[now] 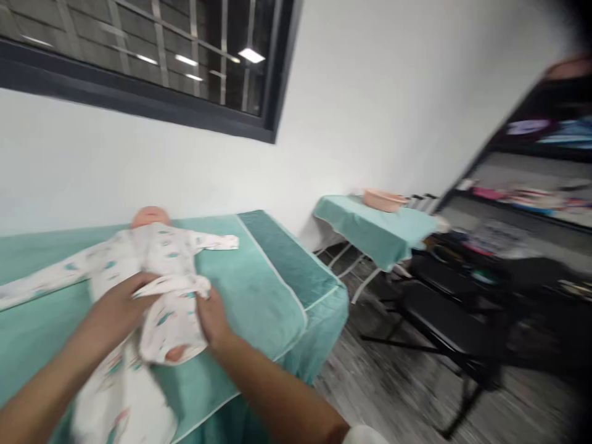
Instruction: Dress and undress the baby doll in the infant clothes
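Note:
On the green-covered table lies a doll (150, 215), its head near the wall. It is under or inside a white patterned baby onesie (161, 243) whose sleeves spread to both sides. My left hand (127, 302) grips a bunched fold of the onesie from the left, thumb over the cloth. On the other side, my right hand (213, 314) pinches the cloth of the same raised leg part. A bit of the doll's skin-coloured leg or foot shows at the lower opening of that leg. The other part of the garment lies flat towards me, slightly blurred.
A green cloth (259, 308) covers the table, with a darker strip (287, 259) at its right. Further right stands a small covered table (370, 228) holding a peach basin (383, 200). Black folding chairs (444, 320) and a loaded shelf (531, 200) stand at the right.

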{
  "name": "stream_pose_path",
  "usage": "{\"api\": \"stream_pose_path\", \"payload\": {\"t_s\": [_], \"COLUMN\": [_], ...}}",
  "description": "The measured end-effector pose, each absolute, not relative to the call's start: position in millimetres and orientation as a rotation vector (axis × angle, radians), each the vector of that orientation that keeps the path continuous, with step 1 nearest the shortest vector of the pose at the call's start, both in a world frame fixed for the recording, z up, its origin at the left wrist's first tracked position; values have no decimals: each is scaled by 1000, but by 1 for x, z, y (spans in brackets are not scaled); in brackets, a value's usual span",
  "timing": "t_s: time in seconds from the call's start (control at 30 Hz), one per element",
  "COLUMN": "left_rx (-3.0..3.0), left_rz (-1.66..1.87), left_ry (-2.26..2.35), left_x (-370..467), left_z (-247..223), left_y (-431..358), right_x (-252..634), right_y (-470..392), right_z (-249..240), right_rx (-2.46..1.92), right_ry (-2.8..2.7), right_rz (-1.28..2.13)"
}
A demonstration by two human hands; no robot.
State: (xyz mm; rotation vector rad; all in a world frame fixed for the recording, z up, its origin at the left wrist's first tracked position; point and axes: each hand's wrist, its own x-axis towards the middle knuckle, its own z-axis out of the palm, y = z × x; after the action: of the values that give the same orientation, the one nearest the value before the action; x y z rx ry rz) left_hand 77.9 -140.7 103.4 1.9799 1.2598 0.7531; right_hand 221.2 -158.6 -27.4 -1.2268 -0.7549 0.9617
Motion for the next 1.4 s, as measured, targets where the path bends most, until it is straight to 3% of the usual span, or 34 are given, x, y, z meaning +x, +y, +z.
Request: {"api": "stream_pose_path", "payload": {"t_s": [0.13, 0.43, 0.7, 0.8, 0.97, 1.1, 1.27, 1.4], "left_rx": [1906, 1113, 1161, 1233, 1397, 1100, 912, 1089], "left_rz": [850, 692, 923, 922, 617, 929, 1032, 846], "left_ry": [1295, 734, 730, 758, 730, 735, 781, 795], "left_x": [78, 25, 41, 38, 24, 32, 40, 27], "left_z": [93, 99, 96, 96, 90, 82, 73, 77], "left_y": [-107, -118, -113, -115, -119, -117, -117, -126], "right_x": [237, 271, 223, 219, 230, 225, 218, 218], "right_y": [-141, -139, -132, -121, -114, -118, -120, -119], "right_z": [-2, 36, 115, 118, 115, 112, 105, 97], "right_rx": [-1280, -1252, -1162, -1151, -1004, -941, -1185, -1045], "right_ry": [-968, -1417, -2009, -1906, -1487, -1516, -1689, -1448], "right_rz": [748, 921, 1013, 1215, 1548, 1697, 1713, 1684]}}
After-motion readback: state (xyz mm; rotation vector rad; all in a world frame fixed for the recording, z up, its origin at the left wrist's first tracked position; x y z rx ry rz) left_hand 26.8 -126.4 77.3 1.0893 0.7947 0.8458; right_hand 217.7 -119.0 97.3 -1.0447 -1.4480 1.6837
